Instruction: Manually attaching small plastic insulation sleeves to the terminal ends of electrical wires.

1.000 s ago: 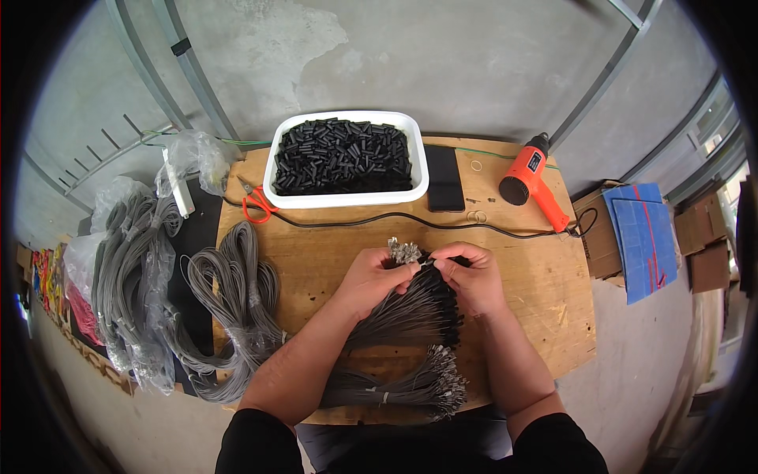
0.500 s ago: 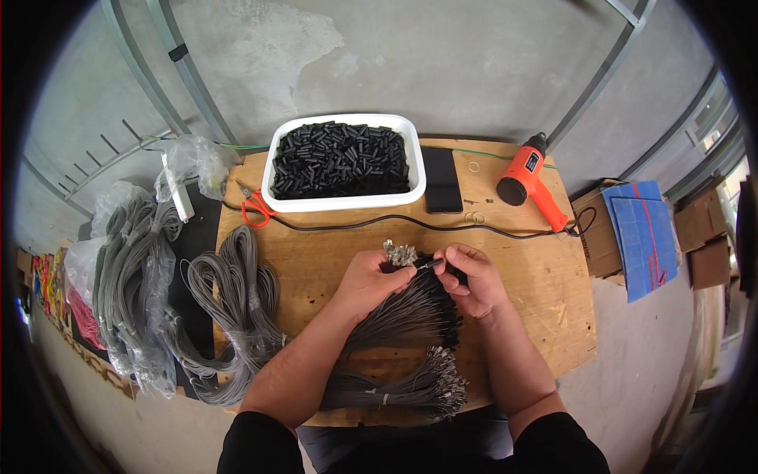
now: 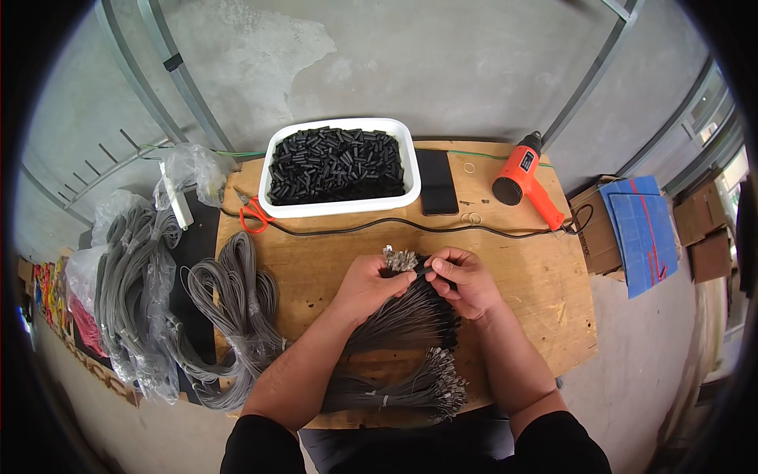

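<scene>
The left hand (image 3: pixel 371 282) is closed around a bunch of thin grey cables, their crimped, silvery ends (image 3: pixel 400 259) bristling above its fingers, and the right hand (image 3: pixel 466 284), thumb and fingertips pinched together, grips a short, smooth black tube (image 3: pixel 422 271) in the narrow gap between the two hands. Below them a fan of grey cables (image 3: pixel 403 320) spreads over the table (image 3: pixel 529 292), its tips dark; nearer the forearms lies a tied bundle (image 3: pixel 363 393) with shiny, ragged metal tips. Left of the left hand rests a looped grey coil (image 3: pixel 225 292), partly wrapped in crinkled clear plastic. Beyond the hands snakes a black cord (image 3: pixel 355 231), and past it a glossy white plastic tub (image 3: pixel 339 211) is heaped with matte black tubes (image 3: pixel 335 166). Ahead of the right hand lies a flat, dark, rectangular phone (image 3: pixel 438 183); farther right, an orange heat gun (image 3: pixel 525 178) carries a small dark label (image 3: pixel 527 161), its pale print too small to read. Farthest stands a rough, patchy grey wall (image 3: pixel 442 71).
</scene>
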`<state>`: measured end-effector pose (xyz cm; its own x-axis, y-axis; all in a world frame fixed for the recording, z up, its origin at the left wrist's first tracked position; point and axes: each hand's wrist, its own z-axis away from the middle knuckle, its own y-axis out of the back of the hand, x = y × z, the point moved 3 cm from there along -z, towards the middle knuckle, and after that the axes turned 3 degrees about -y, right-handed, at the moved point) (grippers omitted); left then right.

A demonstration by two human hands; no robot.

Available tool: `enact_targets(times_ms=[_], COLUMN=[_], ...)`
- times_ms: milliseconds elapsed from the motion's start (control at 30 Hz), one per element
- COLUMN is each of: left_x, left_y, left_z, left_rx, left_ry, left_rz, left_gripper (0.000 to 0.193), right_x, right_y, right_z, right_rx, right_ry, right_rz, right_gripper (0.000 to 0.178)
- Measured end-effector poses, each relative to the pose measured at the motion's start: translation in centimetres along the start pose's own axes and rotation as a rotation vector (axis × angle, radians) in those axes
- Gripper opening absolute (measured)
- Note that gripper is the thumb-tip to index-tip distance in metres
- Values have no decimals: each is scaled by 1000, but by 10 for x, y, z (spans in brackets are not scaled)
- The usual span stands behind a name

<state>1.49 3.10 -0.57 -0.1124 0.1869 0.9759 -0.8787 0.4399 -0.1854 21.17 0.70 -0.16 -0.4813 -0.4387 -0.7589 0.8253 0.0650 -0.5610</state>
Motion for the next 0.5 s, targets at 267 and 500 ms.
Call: enact_targets(times_ms=[267,500], left_x=[-1,-1], left_y=[4,5], left_z=[0,1], left_rx=[130,86], left_ry=[-78,-114], left_rz=[-100,-331], left_gripper=[14,18], right_x=[-12,-5], right_y=[6,-6], right_z=[1,5], right_rx=[152,136], right_ry=[153,223], right_rz=[69,225], right_gripper=[14,18])
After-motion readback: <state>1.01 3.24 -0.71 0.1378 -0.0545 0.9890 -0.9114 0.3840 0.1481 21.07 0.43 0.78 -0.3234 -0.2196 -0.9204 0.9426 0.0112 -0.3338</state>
